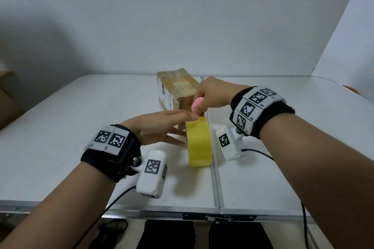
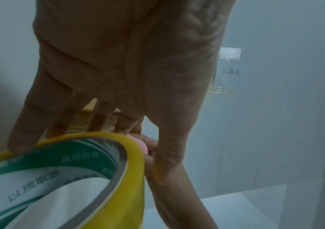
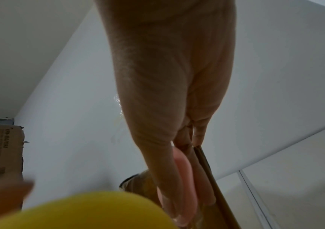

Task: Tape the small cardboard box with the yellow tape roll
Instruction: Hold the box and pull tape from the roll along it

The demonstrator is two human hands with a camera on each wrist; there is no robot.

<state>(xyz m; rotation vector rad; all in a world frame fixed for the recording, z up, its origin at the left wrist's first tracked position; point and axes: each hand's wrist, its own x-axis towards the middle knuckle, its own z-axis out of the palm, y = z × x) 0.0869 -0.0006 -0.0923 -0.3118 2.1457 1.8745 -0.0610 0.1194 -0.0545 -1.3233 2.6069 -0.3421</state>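
Note:
The small cardboard box [image 1: 178, 87], with old tape and labels on it, lies mid-table. Just in front of its near end the yellow tape roll [image 1: 199, 143] stands on edge. My left hand [image 1: 174, 119] reaches in from the left, its straight fingers resting on the roll's top and left face; the left wrist view shows the roll [image 2: 118, 193] under those fingers. My right hand [image 1: 210, 95] hovers over the box's near end and grips a small pink cutter [image 1: 196, 104] right above the roll. In the right wrist view the cutter [image 3: 185, 170] lies along the fingers.
The white folding table [image 1: 81, 127] has a seam [image 1: 213, 157] running front to back beside the roll. A large cardboard box [image 1: 8, 97] stands off the table's left side. The wrist camera cables [image 1: 261, 152] trail over the front edge. A wall lies close behind.

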